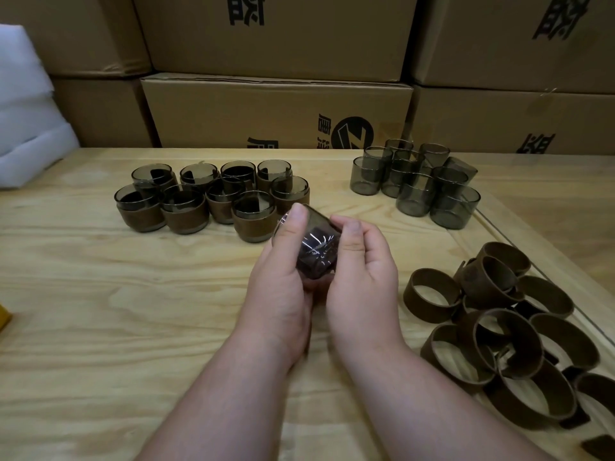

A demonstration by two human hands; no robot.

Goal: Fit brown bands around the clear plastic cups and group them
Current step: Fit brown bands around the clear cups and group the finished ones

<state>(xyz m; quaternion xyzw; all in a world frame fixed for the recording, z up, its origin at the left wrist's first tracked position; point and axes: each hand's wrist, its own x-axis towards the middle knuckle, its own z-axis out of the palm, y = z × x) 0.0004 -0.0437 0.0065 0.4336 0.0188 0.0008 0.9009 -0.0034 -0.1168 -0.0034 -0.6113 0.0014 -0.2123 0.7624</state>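
Observation:
Both my hands hold one smoky clear cup (314, 242) above the table's middle, tilted with its rim up and to the left. A brown band shows around its lower part. My left hand (283, 277) grips the cup's left side, thumb on the rim. My right hand (361, 277) grips the right side, thumb on the wall. Several banded cups (186, 211) stand grouped at the back left. Bare cups (416, 184), several of them, stand at the back right. A heap of loose brown bands (499, 334) lies to the right.
The wooden table (133, 311) runs under everything. Stacked cardboard boxes (276, 111) wall off the back. White foam (26, 111) sits at the far left. A yellow object (5, 316) pokes in at the left edge.

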